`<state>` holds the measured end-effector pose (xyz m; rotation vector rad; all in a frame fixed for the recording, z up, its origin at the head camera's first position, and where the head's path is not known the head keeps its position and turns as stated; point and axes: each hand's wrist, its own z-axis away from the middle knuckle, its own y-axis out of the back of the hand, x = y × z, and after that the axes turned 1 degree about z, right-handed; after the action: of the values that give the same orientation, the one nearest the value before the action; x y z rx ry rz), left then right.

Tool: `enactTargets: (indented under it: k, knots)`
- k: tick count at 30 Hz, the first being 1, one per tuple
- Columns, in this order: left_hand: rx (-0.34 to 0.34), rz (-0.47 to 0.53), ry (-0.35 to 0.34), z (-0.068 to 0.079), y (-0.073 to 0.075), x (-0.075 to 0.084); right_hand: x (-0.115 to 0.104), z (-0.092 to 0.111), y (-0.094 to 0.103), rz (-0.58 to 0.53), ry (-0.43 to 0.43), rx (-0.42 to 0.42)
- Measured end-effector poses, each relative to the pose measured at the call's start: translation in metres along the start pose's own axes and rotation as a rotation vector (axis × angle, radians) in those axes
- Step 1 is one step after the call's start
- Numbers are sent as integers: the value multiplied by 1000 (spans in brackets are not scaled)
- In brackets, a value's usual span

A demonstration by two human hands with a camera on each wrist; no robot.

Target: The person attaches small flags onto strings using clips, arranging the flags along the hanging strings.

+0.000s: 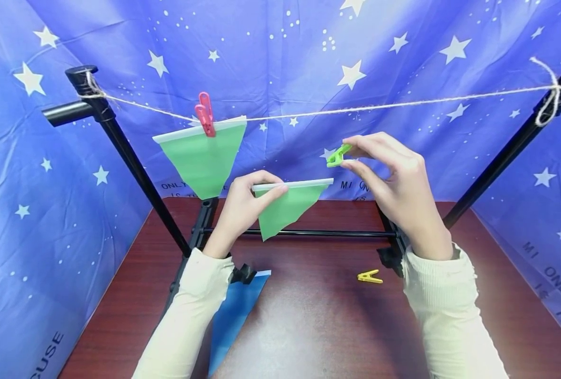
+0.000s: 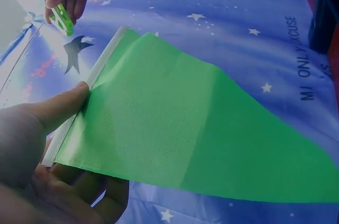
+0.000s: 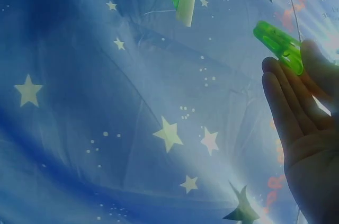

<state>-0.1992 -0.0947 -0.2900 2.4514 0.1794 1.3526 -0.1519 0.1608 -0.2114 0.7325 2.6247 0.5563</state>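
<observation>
The white-edged top of a green pennant (image 1: 287, 208) is pinched by the left hand (image 1: 249, 202), the thumb being laid on the near face and the fingers bent behind, close to the left end of the strip. The pennant is held below a pale string (image 1: 370, 108), well apart from it, with its tapering part hanging downward. A light-green clothespin (image 1: 337, 156) is pinched between the thumb and index finger of the right hand (image 1: 399, 181); it is positioned just above the right end of the pennant's white strip and is not in contact with it. In the right wrist view, the other fingers of this hand are seen extended side by side. The string is tied at the left to a black post (image 1: 138, 176) and at the right to a second post (image 1: 493, 163). A second green pennant (image 1: 181, 155) is hung near the left end of the string, its white top edge being gripped by a red clothespin (image 1: 206, 117). On the reddish-brown table (image 1: 304, 337), a yellow clothespin (image 1: 370, 276) is seen at the right, while a blue pennant (image 1: 238, 310) is partly covered by the left sleeve (image 1: 186, 316). The surroundings are formed by blue star-printed cloth (image 1: 290, 58).
</observation>
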Motion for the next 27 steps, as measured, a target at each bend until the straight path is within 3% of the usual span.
enactTargets:
  k: [11,20,27]
  knots:
    - [3,11,-35,-14,7,14,-8,-14,-1,17,-28,48]
    - [-2,29,-40,-21,2,23,-15,-24,-1,33,8,121]
    - [10,42,-69,-28,-2,30,-17,-32,4,48,24,115]
